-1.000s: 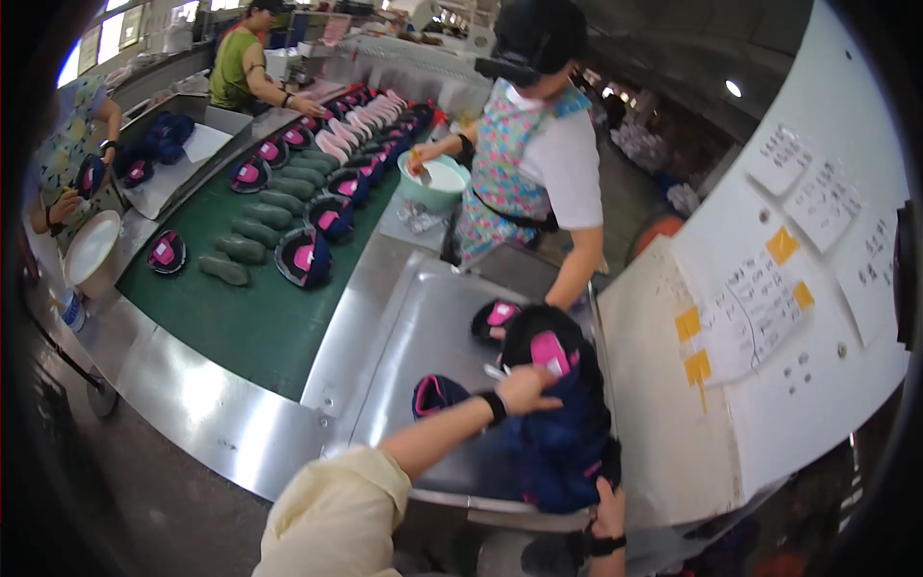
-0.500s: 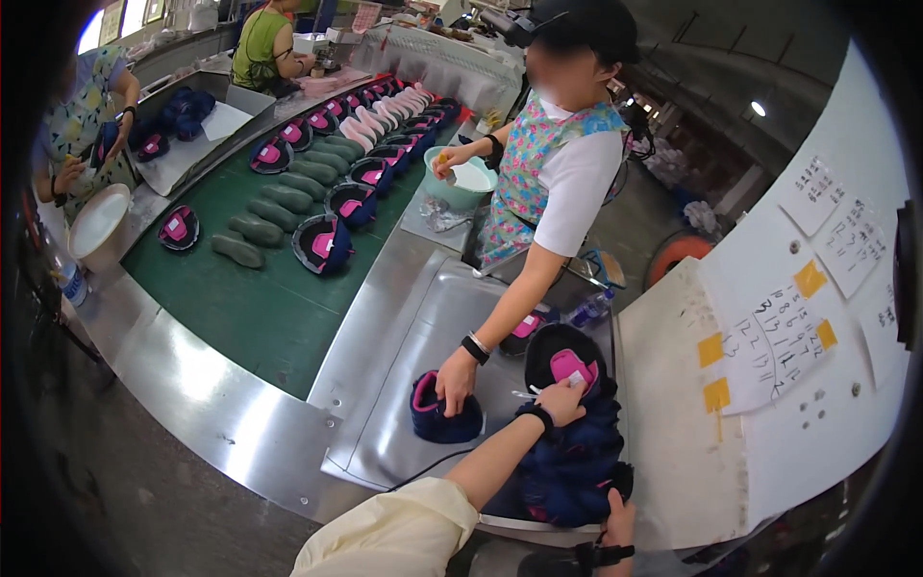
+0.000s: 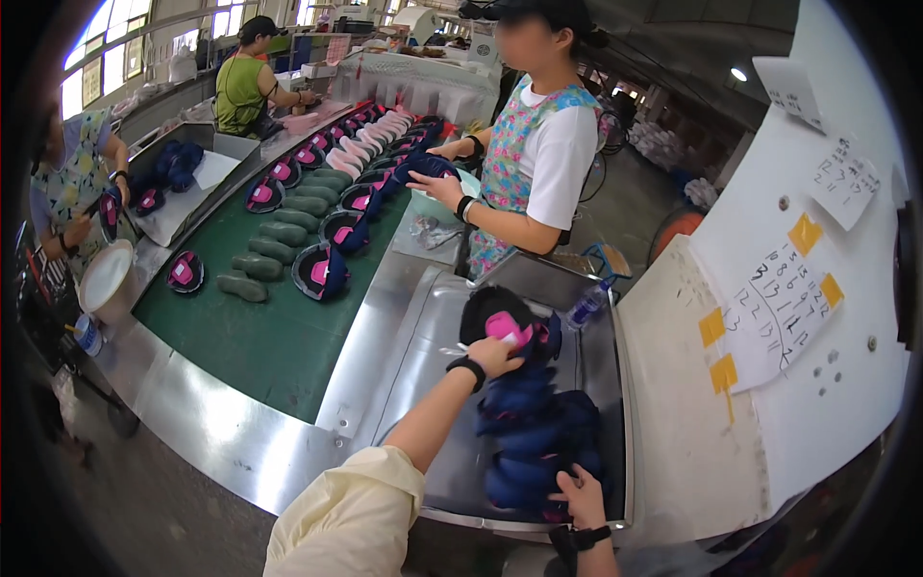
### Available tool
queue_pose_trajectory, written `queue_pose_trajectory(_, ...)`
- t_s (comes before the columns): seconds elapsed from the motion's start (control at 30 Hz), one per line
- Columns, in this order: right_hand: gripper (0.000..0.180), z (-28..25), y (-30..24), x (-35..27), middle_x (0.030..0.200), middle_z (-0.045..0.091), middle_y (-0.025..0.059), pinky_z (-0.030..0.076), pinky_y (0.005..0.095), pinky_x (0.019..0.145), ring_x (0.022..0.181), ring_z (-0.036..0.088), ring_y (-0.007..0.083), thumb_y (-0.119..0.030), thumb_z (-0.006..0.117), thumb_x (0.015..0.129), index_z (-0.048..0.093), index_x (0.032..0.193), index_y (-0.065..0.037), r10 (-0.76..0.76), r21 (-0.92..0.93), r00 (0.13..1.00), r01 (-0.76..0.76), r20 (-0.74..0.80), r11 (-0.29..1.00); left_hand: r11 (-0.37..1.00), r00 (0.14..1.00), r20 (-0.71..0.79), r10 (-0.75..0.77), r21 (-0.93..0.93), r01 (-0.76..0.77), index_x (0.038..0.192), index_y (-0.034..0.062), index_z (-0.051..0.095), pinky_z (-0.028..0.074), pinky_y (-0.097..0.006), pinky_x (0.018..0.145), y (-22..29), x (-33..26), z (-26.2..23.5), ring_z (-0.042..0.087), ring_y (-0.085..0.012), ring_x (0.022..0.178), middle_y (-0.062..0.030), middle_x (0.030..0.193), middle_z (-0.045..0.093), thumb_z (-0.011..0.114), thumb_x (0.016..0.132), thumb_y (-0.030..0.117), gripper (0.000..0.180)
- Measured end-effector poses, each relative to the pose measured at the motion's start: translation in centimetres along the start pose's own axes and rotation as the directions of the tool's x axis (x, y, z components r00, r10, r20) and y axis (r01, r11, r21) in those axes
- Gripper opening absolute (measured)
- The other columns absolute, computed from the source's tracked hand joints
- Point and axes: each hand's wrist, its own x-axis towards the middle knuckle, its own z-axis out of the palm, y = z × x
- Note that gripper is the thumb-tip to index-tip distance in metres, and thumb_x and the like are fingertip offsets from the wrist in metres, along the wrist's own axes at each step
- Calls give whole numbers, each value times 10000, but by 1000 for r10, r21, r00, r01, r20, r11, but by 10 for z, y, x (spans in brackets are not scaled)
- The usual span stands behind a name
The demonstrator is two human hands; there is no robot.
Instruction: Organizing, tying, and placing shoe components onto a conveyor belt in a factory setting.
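A dark shoe upper (image 3: 500, 313) with a pink inner piece lies tilted at the far end of a pile of navy shoe uppers (image 3: 524, 404). My left hand (image 3: 495, 356) is closed on its pink edge. A thin white item (image 3: 454, 350) sticks out on the left of that hand; its kind I cannot make out. My right hand (image 3: 582, 498) is at the near end of the pile, its fingers apart and touching the nearest upper. The pile rests in a metal tray (image 3: 423, 385).
Across the tray a co-worker (image 3: 538, 144) holds a navy upper over a green basin (image 3: 469, 183). Left is a green conveyor (image 3: 221, 351) carrying uppers and grey-green shoe lasts (image 3: 258, 252). A bottle (image 3: 588, 306) stands by the tray's far wall; a papered white board (image 3: 769, 317) rises at right.
The co-worker has lifted an upper from the tray to the basin. My left hand has shifted away and leftward with the dark upper. My right hand's fingers have spread at the pile.
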Motion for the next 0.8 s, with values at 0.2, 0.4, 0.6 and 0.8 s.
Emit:
queue_pose_trajectory(0.2,279,-14,22,-57,867,613,173,453,227,473,566,576,147,-95,563,822,517,1029,87,-132,218,990,140,-51,966,763,901,13,-434,536,360,1121,152,566,421,-403,814,-74,-20,68,496,-314,1016,-115,1131,513,456,823,365,382)
queue_pose_trajectory(0.4,223,-52,95,-166,715,619,49,417,199,514,589,544,71,-106,555,813,533,1005,6,172,185,975,-197,139,963,905,936,-329,123,424,31,1048,68,536,479,-393,719,-16,-43,44,537,-287,901,-110,971,530,527,736,124,317)
queue_pose_trajectory(0.6,158,-23,264,-296,707,591,10,379,217,471,547,495,69,-144,556,755,600,867,-39,144,68,965,-132,-221,989,747,786,-245,568,-247,-617,824,18,588,445,-350,570,241,-132,30,556,-295,641,-122,757,557,557,697,-29,139)
queue_pose_trajectory(0.8,111,-39,376,-452,664,573,38,374,211,444,532,495,87,-89,529,761,611,812,-35,643,840,763,-312,-56,443,257,250,70,966,-392,-883,789,16,588,439,-364,558,440,-314,111,555,-312,643,-136,723,559,567,675,-15,120)
